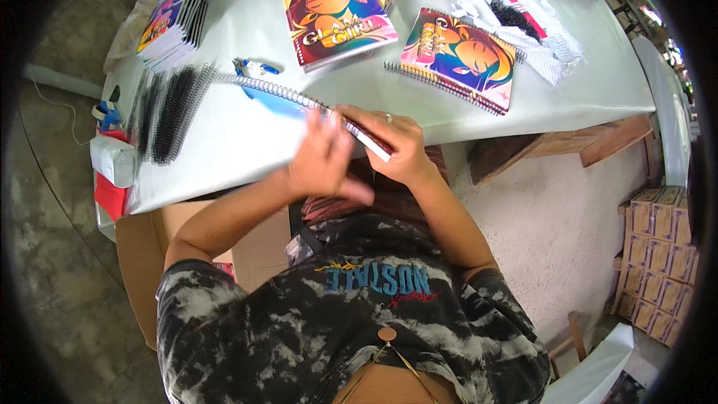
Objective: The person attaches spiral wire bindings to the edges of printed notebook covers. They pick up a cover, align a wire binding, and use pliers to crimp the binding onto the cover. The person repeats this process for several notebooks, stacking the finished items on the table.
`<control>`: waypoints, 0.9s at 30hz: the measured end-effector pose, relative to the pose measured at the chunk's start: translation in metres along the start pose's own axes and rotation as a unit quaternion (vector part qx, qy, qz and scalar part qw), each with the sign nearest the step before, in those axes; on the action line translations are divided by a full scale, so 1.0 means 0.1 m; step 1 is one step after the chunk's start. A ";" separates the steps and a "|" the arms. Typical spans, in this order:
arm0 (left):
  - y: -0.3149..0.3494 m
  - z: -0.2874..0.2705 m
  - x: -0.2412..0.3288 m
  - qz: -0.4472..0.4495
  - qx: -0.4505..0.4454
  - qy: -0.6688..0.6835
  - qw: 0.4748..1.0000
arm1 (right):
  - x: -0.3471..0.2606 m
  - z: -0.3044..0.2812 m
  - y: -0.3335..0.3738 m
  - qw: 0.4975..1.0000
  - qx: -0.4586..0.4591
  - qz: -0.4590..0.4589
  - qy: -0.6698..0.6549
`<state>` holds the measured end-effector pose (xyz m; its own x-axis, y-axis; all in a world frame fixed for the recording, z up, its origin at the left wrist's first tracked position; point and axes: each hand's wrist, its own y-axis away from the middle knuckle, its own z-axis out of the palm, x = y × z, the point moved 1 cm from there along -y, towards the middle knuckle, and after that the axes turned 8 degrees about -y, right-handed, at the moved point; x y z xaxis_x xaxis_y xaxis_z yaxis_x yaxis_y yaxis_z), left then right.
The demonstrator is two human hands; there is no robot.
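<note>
We hold a spiral-bound notebook (314, 105) edge-up over the near rim of the white tabletop (247, 150), its wire coil running from upper left down toward our hands. Our right hand (396, 146) grips the near end of the notebook, fingers curled and pinching its edge, a ring showing on one finger. Our left hand (321, 164) is blurred with motion just beside it, fingers loosely together against the coil; whether they pinch the wire we cannot tell. To do this well, we judge the right hand should keep the pages square and firm while the left works along the coil, so the loops do not snag in the punched holes. A bundle of black loose coils (168, 112) lies to our left on the tabletop, a blue-handled tool (253, 69) just beyond the notebook. Finished colourful notebooks (460, 56) lie further off, one stack (340, 11) in the middle, another stack of covers (173, 22) at the left. Cardboard boxes (658, 254) stand on the floor at right.
</note>
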<state>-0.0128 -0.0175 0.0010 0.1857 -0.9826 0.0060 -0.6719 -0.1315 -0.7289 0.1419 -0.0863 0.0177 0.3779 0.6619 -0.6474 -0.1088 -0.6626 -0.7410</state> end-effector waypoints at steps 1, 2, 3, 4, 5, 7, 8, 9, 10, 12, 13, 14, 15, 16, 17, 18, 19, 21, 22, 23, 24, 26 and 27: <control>-0.01 0.00 0.08 0.078 -0.050 0.020 0.995 | 0.03 0.00 0.02 0.999 0.026 0.007 -0.021; -0.06 -0.04 0.06 0.119 0.100 -0.011 0.988 | 0.00 0.01 0.06 1.000 -0.010 0.025 0.003; -0.17 -0.03 -0.05 0.105 0.167 -0.038 0.980 | 0.02 0.02 0.03 0.999 -0.028 0.015 0.042; -0.31 -0.08 -0.09 0.082 0.227 -0.057 0.969 | -0.03 0.07 0.00 0.999 -0.023 -0.011 0.025; -0.38 -0.04 -0.17 0.030 0.232 0.006 0.972 | -0.04 0.08 -0.10 0.998 -0.014 -0.053 0.011; -0.27 0.11 -0.19 -0.023 0.191 0.081 0.978 | 0.01 0.13 -0.01 0.999 -0.009 -0.032 0.005; -0.11 0.22 -0.15 -0.025 0.146 0.091 0.985 | 0.03 0.10 0.01 1.000 0.003 0.016 -0.017; 0.00 0.21 -0.06 0.049 0.059 0.063 0.995 | 0.06 0.05 0.01 0.997 0.022 0.063 -0.037; 0.11 0.19 0.04 0.125 -0.025 0.046 0.991 | 0.04 0.02 0.01 0.993 0.039 0.074 -0.087; -0.34 0.00 -0.04 0.110 0.173 -0.062 0.977 | 0.04 0.05 0.00 0.999 0.001 0.043 -0.021; -0.37 -0.06 -0.08 0.061 0.104 -0.016 0.993 | -0.03 0.11 -0.02 0.999 -0.020 0.033 -0.020; -0.46 -0.08 -0.14 0.010 0.041 0.033 0.999 | 0.01 0.15 -0.05 0.999 -0.031 0.026 0.006; -0.47 -0.12 -0.16 -0.050 -0.024 0.077 0.995 | 0.03 0.14 0.00 0.999 -0.023 0.045 0.001; -0.38 0.02 -0.06 0.011 0.004 0.031 0.999 | 0.07 0.11 0.03 0.998 -0.023 0.061 -0.004; -0.27 0.14 0.01 0.079 0.027 -0.013 0.996 | 0.09 0.08 0.05 0.997 -0.015 0.077 -0.007; -0.06 0.17 0.11 0.083 0.009 -0.005 0.996 | -0.05 0.05 -0.06 0.998 0.041 0.055 0.014; -0.19 0.07 0.24 -0.006 0.008 0.075 0.997 | -0.05 0.05 0.02 0.997 0.026 0.068 -0.042; -0.46 -0.24 0.44 -0.110 0.010 0.189 0.976 | -0.30 0.09 -0.15 0.995 0.020 -0.035 -0.095; -0.60 -0.43 0.52 -0.127 0.003 0.227 0.966 | -0.48 0.12 -0.24 0.992 0.009 -0.064 -0.104; -0.69 -0.67 0.57 -0.134 -0.048 0.262 0.955 | -0.56 0.10 -0.31 0.996 -0.002 -0.084 -0.040; -0.71 -0.74 0.47 -0.169 -0.030 0.334 0.927 | -0.64 0.05 -0.36 0.994 -0.007 -0.102 0.032; -0.72 -0.78 0.37 -0.293 0.044 0.407 0.864 | -0.88 -0.16 -0.53 0.964 -0.041 -0.098 0.245; -0.77 -0.73 0.29 -0.376 0.096 0.409 0.825 | -0.95 -0.27 -0.64 0.969 -0.033 -0.047 0.241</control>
<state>-0.0080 -0.0457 0.1067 -0.1015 -0.4017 0.9101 -0.4459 -0.7995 -0.4026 0.1382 -0.1162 0.1313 0.7710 0.4904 -0.4063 0.0005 -0.6385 -0.7696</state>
